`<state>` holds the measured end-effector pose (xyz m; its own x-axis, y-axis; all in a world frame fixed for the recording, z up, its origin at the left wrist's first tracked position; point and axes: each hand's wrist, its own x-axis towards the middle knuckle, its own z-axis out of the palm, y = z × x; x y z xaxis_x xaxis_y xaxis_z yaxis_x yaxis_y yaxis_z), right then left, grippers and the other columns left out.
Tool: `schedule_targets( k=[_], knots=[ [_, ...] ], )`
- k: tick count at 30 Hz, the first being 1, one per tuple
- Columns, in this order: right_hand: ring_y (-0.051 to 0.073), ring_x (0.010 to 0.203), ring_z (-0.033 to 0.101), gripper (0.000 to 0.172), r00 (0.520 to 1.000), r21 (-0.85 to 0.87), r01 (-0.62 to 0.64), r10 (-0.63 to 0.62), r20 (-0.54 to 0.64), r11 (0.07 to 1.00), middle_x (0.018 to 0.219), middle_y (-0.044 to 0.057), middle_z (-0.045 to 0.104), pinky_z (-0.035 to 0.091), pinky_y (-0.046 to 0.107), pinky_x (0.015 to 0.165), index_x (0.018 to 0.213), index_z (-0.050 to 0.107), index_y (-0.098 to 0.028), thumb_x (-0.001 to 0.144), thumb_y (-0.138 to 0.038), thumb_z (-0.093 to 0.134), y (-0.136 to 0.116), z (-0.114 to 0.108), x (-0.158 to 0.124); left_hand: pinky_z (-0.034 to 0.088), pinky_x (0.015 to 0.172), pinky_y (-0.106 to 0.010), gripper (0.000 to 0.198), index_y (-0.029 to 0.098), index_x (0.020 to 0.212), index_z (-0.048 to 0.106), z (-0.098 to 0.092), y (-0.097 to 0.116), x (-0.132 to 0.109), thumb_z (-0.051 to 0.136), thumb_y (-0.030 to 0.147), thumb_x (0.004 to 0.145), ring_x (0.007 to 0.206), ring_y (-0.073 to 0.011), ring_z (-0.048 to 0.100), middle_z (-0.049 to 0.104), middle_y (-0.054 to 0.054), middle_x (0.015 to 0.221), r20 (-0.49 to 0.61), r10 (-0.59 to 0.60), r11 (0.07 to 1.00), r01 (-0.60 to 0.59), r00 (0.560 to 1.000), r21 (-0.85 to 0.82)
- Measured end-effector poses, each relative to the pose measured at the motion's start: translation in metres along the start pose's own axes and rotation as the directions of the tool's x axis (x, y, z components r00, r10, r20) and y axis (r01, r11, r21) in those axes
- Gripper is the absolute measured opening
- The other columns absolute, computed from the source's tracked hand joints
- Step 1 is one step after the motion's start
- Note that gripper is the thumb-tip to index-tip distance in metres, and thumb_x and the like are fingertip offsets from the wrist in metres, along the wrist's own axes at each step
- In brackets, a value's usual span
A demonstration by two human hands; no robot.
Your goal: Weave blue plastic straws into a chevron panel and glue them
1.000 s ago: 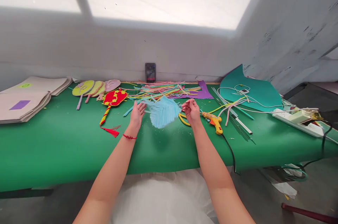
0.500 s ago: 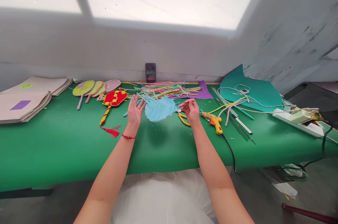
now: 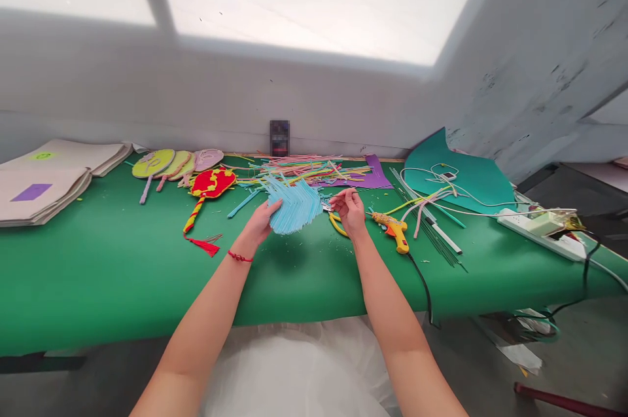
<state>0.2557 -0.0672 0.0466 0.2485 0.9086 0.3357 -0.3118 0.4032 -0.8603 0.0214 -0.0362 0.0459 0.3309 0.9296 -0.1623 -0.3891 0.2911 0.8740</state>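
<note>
A light blue rounded fan piece [image 3: 297, 207], made of fuzzy stems laid side by side in slanted rows, is held above the table with loose stem ends sticking out at its upper left. My left hand [image 3: 262, 219] grips its left edge, thumb on top. To the right of the piece and apart from it, my right hand [image 3: 349, 211] has its fingers pinched together; whatever may be between them is too small to make out. Yellow-handled scissors [image 3: 337, 226] lie just under that hand, partly hidden.
Beyond the hands lies a pile of coloured stems [image 3: 314, 167] by purple sheets [image 3: 377, 173]. A red fan [image 3: 214, 182] and several pale fans [image 3: 153, 163] are left. Rightward are a yellow glue gun [image 3: 400, 234], wires, a green sheet [image 3: 456, 171] and a power strip [image 3: 534, 234].
My left hand, spread open beside the blue fan piece before, has closed on its left edge. The piece has turned and tilted slightly. The right hand stays pinched near the same place.
</note>
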Motion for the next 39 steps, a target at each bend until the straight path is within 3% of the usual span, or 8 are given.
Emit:
schedule_targets(
  k=[4,9,16,21,28,32,36,39],
  knots=[
    [0.010,0.055,0.052,0.030,1.000,0.009,-0.004,0.004,0.011,1.000,0.065,-0.002,0.059,0.042,0.024,0.053,0.070,0.057,-0.022,0.075,-0.051,0.065,0.000,0.003,0.000,0.049,0.089,-0.036,0.040,0.018,0.098,0.064,0.003,0.001,-0.003,0.077,0.031,0.063,0.098,-0.0241,0.064,0.069,-0.007,0.105,-0.036,0.165,0.986,-0.166,0.986,-0.010],
    [0.013,0.070,0.055,0.033,0.980,-0.108,-0.134,0.148,0.134,0.985,0.085,0.002,0.064,0.042,0.026,0.058,0.090,0.067,-0.023,0.070,-0.050,0.070,0.010,0.004,-0.001,0.048,0.089,-0.038,0.042,0.018,0.098,0.066,0.008,0.000,-0.006,0.078,0.037,0.063,0.097,-0.0248,0.064,0.069,-0.007,0.103,0.010,0.225,0.971,-0.225,0.974,0.082],
    [0.012,0.063,0.049,0.029,0.966,-0.360,-0.091,0.170,0.196,0.929,0.065,-0.002,0.057,0.040,0.026,0.058,0.068,0.064,-0.019,0.061,-0.043,0.078,0.015,0.003,-0.007,0.049,0.085,-0.038,0.044,0.017,0.099,0.066,0.008,-0.008,-0.002,0.077,0.041,0.063,0.093,-0.0243,0.064,0.070,-0.007,0.100,-0.005,0.291,0.940,-0.285,0.957,0.189],
    [0.011,0.061,0.053,0.027,0.979,-0.299,-0.100,0.148,0.143,0.949,0.067,-0.002,0.062,0.043,0.026,0.057,0.072,0.068,-0.020,0.058,-0.039,0.080,0.013,0.005,-0.007,0.046,0.092,-0.037,0.049,0.019,0.108,0.065,0.006,-0.007,0.000,0.069,0.050,0.071,0.109,-0.0268,0.059,0.067,-0.009,0.113,-0.021,0.328,0.918,-0.313,0.945,0.245],
    [0.012,0.056,0.057,0.029,0.989,-0.085,-0.146,0.148,0.019,0.986,0.065,-0.003,0.065,0.047,0.025,0.050,0.066,0.068,-0.021,0.050,-0.040,0.084,0.001,0.000,-0.003,0.029,0.109,-0.035,0.054,0.028,0.127,0.052,-0.004,0.007,0.003,0.025,0.059,0.092,0.133,-0.0194,0.040,0.047,-0.006,0.141,-0.219,0.335,0.938,-0.302,0.916,0.173],
    [0.012,0.057,0.057,0.025,0.996,-0.166,-0.084,0.086,0.007,0.982,0.063,-0.003,0.065,0.048,0.025,0.052,0.065,0.070,-0.021,0.050,-0.036,0.084,-0.002,0.000,-0.005,0.026,0.111,-0.036,0.054,0.029,0.128,0.051,-0.009,0.005,0.006,0.024,0.059,0.091,0.135,-0.0184,0.037,0.044,-0.005,0.144,-0.261,0.316,0.943,-0.271,0.912,0.195],
    [0.010,0.051,0.053,0.023,0.979,-0.142,-0.157,0.174,0.110,0.977,0.055,-0.005,0.061,0.044,0.024,0.049,0.059,0.068,-0.021,0.050,-0.033,0.085,0.002,0.002,-0.008,0.028,0.111,-0.034,0.057,0.027,0.130,0.049,-0.010,0.002,0.007,0.025,0.061,0.091,0.135,-0.0190,0.036,0.044,-0.006,0.144,-0.273,0.314,0.944,-0.267,0.910,0.195],
    [0.010,0.055,0.054,0.022,0.992,-0.121,-0.110,0.116,0.048,0.987,0.061,-0.005,0.064,0.045,0.025,0.053,0.064,0.070,-0.021,0.053,-0.034,0.084,0.003,0.002,-0.008,0.028,0.111,-0.034,0.054,0.027,0.130,0.049,-0.009,0.003,0.007,0.024,0.058,0.092,0.134,-0.0194,0.037,0.044,-0.006,0.144,-0.302,0.292,0.951,-0.244,0.908,0.188]
  ],
)
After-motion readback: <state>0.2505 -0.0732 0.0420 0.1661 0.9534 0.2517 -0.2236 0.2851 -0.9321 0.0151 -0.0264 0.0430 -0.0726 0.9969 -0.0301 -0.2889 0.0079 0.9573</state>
